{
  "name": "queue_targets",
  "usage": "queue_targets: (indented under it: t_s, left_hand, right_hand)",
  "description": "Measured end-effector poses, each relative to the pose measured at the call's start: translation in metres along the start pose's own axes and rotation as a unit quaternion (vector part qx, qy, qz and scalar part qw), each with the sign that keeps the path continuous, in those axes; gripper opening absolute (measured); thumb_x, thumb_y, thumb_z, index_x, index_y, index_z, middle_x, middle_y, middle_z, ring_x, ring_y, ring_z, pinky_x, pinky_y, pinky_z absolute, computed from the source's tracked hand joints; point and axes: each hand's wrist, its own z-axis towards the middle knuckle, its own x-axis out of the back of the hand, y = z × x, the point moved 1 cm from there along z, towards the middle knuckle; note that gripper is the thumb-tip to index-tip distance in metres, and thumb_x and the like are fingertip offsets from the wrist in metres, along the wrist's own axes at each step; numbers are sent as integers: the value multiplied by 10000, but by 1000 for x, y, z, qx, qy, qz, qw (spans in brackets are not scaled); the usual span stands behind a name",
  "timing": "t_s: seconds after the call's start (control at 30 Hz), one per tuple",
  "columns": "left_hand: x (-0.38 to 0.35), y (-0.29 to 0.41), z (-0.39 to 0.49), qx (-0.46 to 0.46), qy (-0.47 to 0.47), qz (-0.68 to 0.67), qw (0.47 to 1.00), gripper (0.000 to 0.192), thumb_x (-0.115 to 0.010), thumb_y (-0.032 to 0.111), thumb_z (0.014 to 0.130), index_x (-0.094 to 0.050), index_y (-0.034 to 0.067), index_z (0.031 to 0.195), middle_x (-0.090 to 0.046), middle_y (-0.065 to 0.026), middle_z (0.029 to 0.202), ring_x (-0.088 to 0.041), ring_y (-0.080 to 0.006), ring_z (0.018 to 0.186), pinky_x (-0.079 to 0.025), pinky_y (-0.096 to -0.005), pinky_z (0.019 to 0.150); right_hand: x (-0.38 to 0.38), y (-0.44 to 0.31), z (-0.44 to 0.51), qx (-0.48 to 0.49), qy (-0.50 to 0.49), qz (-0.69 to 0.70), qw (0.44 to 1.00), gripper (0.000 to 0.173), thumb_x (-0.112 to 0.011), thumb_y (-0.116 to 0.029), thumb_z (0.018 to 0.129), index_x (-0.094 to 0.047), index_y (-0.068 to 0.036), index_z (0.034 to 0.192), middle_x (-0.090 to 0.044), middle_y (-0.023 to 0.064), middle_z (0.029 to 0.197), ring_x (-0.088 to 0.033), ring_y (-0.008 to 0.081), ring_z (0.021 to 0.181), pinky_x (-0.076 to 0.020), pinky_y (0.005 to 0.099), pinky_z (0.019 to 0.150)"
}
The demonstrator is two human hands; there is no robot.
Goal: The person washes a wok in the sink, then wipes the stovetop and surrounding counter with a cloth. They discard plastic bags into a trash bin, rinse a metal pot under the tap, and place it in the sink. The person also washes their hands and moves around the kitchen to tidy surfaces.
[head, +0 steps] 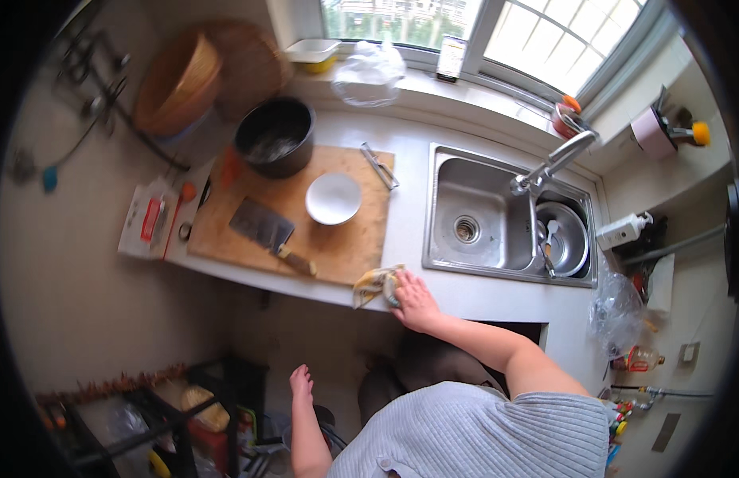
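Note:
My right hand presses on a yellow and white patterned cloth at the counter's front edge, beside the corner of a wooden cutting board. On the board lie a cleaver with a wooden handle and a metal peeler. A white bowl and a dark pot also stand on it. My left hand hangs low in front of the counter, away from the board, its fingers slightly curled and nothing seen in it.
Right of the board is a steel double sink with a faucet; its smaller basin holds a metal bowl with utensils. A plastic bag is on the windowsill. Woven baskets stand back left, a black rack lower left.

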Motion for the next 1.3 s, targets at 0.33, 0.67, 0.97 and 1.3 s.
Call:
queue_targets:
  t_s: [0.33,0.67,0.97,1.3]
  left_hand:
    - [-98,46,-72,3,-30,177,984,223,-558,234,914,-631,142,1104,-642,37,937,-564,-72,793,-449,-251,629]
    - [-209,80,-127,39,-156,292,943,319,-502,200,979,-572,56,1255,-649,-63,1188,-617,-138,1025,-477,-261,813]
    - [-243,98,-142,66,-225,329,915,395,-480,140,965,-494,18,1341,-579,-110,1302,-560,-198,1171,-449,-337,954]
    - [-256,118,-167,-48,-331,338,880,451,-573,215,952,-498,-36,1319,-583,-148,1271,-559,-217,1144,-452,-328,969]
  right_hand:
    - [38,158,162,-130,189,-124,965,477,-616,-293,844,-499,-143,1281,-286,108,1528,-182,358,1428,-149,564,1120]
    - [100,241,296,-82,261,74,959,437,-556,-297,886,-524,-90,1269,-370,162,1430,-364,343,1293,-284,474,1084]
    - [125,355,280,-140,269,-2,953,451,-483,-343,899,-564,-110,1276,-435,77,1436,-351,299,1344,-266,518,1092]
    - [149,460,185,-482,424,-53,765,629,-544,-319,879,-427,84,1348,-295,260,1484,-255,369,1392,-186,459,1155]
